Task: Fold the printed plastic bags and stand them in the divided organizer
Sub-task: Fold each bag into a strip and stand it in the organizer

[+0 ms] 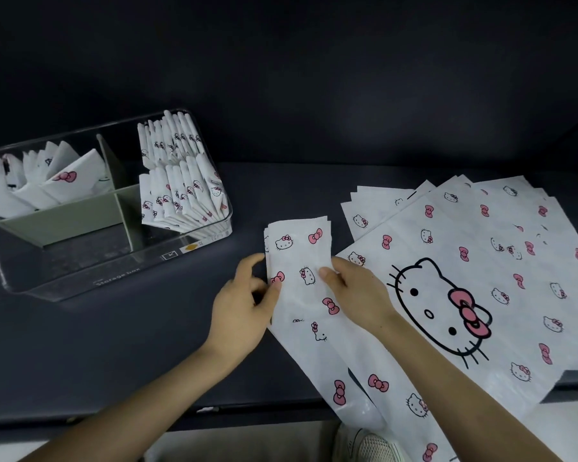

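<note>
A white plastic bag printed with cat faces and pink bows, folded into a long narrow strip (301, 261), lies on the dark table; its lower end hangs over the front edge. My left hand (244, 305) pinches the strip's left edge. My right hand (354, 291) holds its right edge with the thumb on top. A stack of flat printed bags (464, 261) is spread out to the right. The clear divided organizer (114, 271) stands at the left. Its right compartments hold several folded bags (181, 181) standing upright, and its far left compartment holds more folded bags (47, 181).
The organizer's near left compartment (64, 255) has nothing in it. Grey dividers (64, 218) split the box. A dark wall rises behind the table. Below the table's front edge a shoe (371, 445) shows on a pale floor.
</note>
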The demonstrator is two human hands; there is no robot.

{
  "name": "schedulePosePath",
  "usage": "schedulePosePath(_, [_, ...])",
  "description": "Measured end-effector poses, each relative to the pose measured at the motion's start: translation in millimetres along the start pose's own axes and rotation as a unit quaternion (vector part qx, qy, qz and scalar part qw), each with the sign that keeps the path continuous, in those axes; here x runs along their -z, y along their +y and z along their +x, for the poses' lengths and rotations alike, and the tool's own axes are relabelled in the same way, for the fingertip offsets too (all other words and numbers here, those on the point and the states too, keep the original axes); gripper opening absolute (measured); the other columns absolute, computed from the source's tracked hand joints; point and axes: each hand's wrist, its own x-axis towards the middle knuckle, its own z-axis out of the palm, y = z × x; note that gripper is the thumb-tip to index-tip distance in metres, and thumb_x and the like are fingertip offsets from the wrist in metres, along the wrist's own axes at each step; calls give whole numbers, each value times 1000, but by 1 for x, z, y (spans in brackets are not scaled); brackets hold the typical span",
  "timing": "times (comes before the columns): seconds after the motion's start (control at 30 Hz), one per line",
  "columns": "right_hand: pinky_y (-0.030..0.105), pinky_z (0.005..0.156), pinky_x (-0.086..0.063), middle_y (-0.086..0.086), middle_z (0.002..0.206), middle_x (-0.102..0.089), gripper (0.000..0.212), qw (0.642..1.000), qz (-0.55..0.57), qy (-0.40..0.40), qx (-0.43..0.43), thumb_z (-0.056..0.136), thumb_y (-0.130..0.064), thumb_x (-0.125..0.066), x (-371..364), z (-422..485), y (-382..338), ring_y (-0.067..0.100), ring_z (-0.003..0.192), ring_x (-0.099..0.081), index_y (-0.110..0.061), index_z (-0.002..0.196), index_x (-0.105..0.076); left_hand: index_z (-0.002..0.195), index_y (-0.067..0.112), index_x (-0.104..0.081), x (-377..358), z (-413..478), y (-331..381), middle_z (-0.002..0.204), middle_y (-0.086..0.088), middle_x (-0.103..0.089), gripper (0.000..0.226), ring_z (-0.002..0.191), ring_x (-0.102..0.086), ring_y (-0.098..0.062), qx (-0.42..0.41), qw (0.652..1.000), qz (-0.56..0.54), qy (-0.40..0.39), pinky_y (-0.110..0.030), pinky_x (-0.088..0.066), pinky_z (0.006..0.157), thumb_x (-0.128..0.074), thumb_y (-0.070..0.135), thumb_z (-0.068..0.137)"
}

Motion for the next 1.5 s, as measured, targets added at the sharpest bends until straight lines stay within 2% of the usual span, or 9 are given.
schedulePosePath(0.13, [28,54,-25,-4,63,-34,41,999,-42,-22,-25,101,-36,-36,2,5,-4,19,68,-34,-17,67,-23,107,14,-66,4,16,-10,80,0,-56,35,75,-51,-19,-145,964,216,49,-37,-43,79,-51,31,80])
schedulePosePath(0.3, [30,54,-25,-3,61,-34,43,997,-57,-30,-33,100,-39,-39,1,8,-5,19,64,-34,-17,66,-25,119,7,-65,0,29,-11,132,-16,-54,41,128,-44,-32,-308,908,279,-47,-46,-22,114,-43,22,88])
schedulePosePath(0.53, [28,53,-26,-4,58,-36,44,997,-54,-28,-38,99,-39,-42,2,8,-6,10,54,-33,-18,63,-28,138,7,-48,-6,23,-26,148,-11,-42,60,140,-32,-25,-254,888,359,-131,-40,-16,114,-9,38,105])
schedulePosePath(0.8, [27,51,-26,-4,57,-36,44,997,-54,-29,-51,99,-37,-43,4,9,-9,9,52,-33,-20,61,-28,144,21,-40,-3,21,-31,153,-16,-30,56,144,-24,-26,-239,875,402,-127,-54,-7,113,-25,49,98])
schedulePosePath(1.1, [27,50,-24,-4,61,-35,40,995,-83,-18,-48,100,-31,-37,-1,10,-8,10,53,-31,-17,64,-27,149,22,-22,3,32,-30,156,-15,-24,70,146,-13,-25,-233,868,407,-162,-55,2,113,-9,66,95])
schedulePosePath(1.27, [27,50,-23,-4,61,-35,40,996,-84,-12,-39,101,-31,-36,-4,12,-4,11,54,-31,-17,65,-26,142,11,-43,4,35,-22,151,-13,-35,72,143,-24,-27,-268,866,389,-164,-52,-6,115,-12,59,99])
schedulePosePath(1.4, [28,51,-24,-6,62,-36,40,996,-83,-11,-36,101,-32,-36,-1,13,-5,20,68,-39,-17,65,-28,146,16,-37,3,29,-27,155,-12,-28,74,146,-18,-24,-285,856,390,-185,-47,-8,116,-14,65,96])
schedulePosePath(1.43, [29,53,-26,-7,63,-39,38,995,-93,1,-30,101,-32,-36,-3,11,-7,22,71,-43,-17,67,-31,148,18,-34,3,29,-28,156,-12,-25,76,146,-16,-23,-278,853,400,-187,-48,-6,116,-13,68,94])
schedulePosePath(1.5, [28,55,-30,-5,65,-50,25,977,-159,135,41,97,-31,-45,-11,0,-9,24,67,-54,-16,77,-47,148,22,-31,2,28,-28,157,-12,-21,79,147,-15,-24,-260,849,419,-189,-53,-4,114,-12,73,91])
